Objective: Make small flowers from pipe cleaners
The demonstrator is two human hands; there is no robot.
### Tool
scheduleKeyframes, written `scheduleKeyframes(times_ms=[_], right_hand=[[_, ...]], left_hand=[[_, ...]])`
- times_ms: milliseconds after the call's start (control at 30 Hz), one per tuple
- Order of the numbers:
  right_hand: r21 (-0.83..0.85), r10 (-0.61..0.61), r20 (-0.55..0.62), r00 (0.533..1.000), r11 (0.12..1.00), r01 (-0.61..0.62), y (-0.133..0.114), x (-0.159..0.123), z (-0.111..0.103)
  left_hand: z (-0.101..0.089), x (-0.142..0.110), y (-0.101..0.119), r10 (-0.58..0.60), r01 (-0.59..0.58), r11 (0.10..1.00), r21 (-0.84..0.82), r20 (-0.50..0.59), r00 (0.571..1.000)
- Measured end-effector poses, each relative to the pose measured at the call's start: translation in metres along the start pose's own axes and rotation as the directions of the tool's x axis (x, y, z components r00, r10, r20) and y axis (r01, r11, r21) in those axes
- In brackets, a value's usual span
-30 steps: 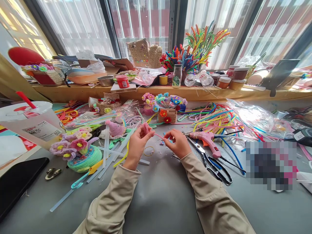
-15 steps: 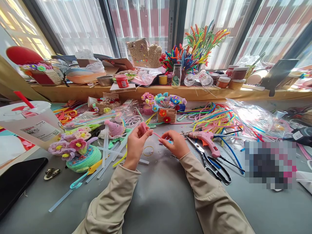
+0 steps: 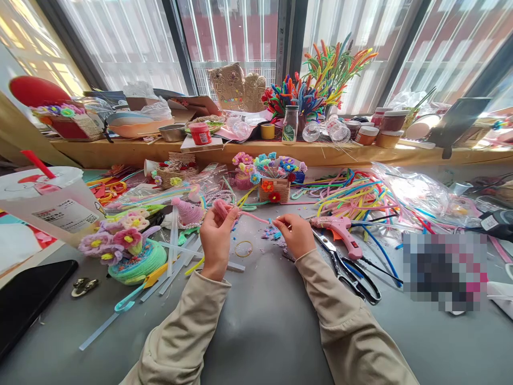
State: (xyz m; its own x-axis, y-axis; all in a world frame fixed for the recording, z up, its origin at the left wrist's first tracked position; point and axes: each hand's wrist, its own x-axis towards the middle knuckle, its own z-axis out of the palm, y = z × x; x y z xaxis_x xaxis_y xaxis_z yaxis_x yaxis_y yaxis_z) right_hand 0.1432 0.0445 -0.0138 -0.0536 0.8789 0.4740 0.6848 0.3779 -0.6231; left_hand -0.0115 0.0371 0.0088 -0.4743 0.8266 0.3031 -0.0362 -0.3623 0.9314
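Note:
A pink pipe cleaner (image 3: 255, 216) runs between my two hands. Its coiled, looped part is pinched between the thumb and fingers of my left hand (image 3: 217, 240). The loose strand stretches to my right hand (image 3: 297, 235), whose thumb and fingertips are closed at its far end. Small blue and purple clippings (image 3: 271, 231) lie on the table just under the right fingertips. A thin yellow ring (image 3: 243, 248) rests between the hands. Scissors (image 3: 340, 262) and a pink glue gun (image 3: 339, 230) lie right of my right hand.
On the left are a pipe-cleaner flower pot (image 3: 134, 262), clear glue sticks (image 3: 172, 267), a drink cup (image 3: 52, 208) and a black phone (image 3: 36, 299). A flower basket (image 3: 274, 191) stands behind my hands. Loose colourful pipe cleaners (image 3: 356, 198) are heaped at the back right.
My hands have moved apart: the left slightly left, the right slightly right. A longer length of the pink strand now shows between them.

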Motion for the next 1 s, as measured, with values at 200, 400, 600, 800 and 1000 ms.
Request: scheduleKeyframes(times_ms=[200,400,600,800,1000], right_hand=[[0.051,-0.069,-0.122,0.99,0.996,0.076,-0.009,-0.001,-0.002],[0.17,-0.189,-0.018,0.982,0.967,0.189,-0.017,-0.005,0.006],[0.167,-0.111,-0.094,0.989,0.978,0.125,-0.014,-0.005,0.003],[0.239,-0.082,-0.061,0.995,0.967,0.094,-0.014,-0.002,0.0],[0.213,-0.106,0.014,0.994,0.972,0.101,-0.013,-0.001,0.001]], left_hand=[[0.001,-0.001,-0.003,-0.091,0.089,0.996,0.02,0.188,0.978],[0.003,-0.005,-0.001,-0.14,0.117,0.99,0.083,0.393,0.909],[0.004,-0.007,0.003,-0.107,0.065,0.992,0.105,0.47,0.876],[0.001,-0.006,-0.003,-0.084,-0.029,0.969,0.247,0.433,0.898],[0.0,-0.005,-0.007,0.023,-0.193,0.92,0.34,0.446,0.895]])
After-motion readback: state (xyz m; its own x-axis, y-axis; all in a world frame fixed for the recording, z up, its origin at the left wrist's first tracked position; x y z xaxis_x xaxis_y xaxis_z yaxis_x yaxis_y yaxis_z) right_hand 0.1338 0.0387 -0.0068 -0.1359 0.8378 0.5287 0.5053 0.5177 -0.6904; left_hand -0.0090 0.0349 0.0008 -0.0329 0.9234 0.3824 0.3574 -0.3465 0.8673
